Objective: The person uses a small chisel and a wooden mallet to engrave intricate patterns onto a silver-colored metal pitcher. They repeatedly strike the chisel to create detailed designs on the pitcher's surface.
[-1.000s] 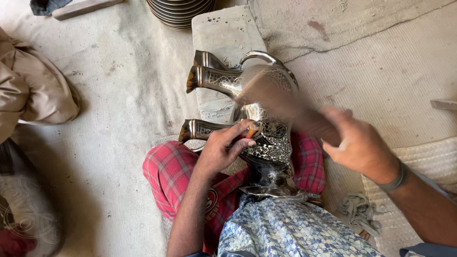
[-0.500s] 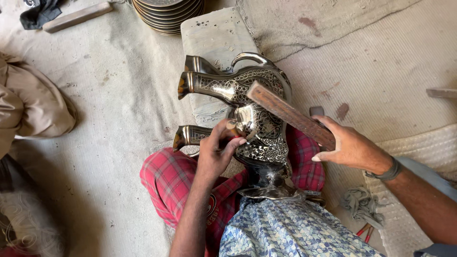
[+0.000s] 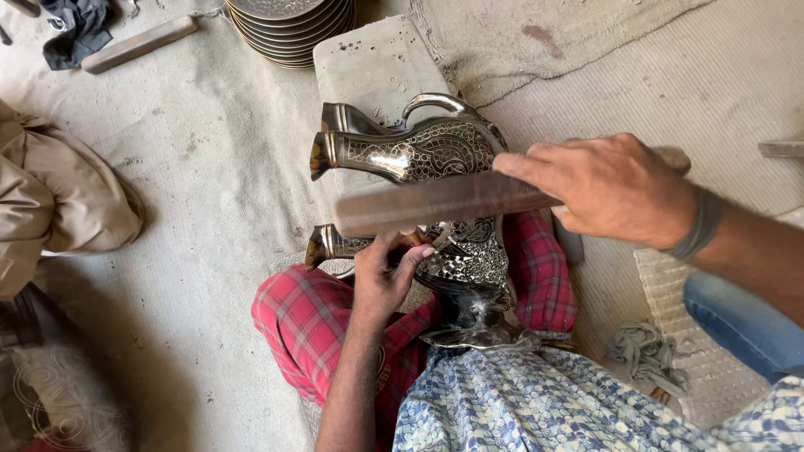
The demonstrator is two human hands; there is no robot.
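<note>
Shiny engraved metal horse figure [image 3: 435,159] on lap, over red checked cloth [image 3: 301,318].

Left hand [image 3: 381,280] at 6 o'clock of figure, grip pinching small tool against metal.

Right hand [image 3: 611,188] at 3 o'clock, grip wrapped round long brown wooden stick [image 3: 427,205].

Probably heavy, hard, slippery; best held by thick body.

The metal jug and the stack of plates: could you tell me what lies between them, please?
In the head view, a pale flat slab lies between the jug and the plates.
</note>
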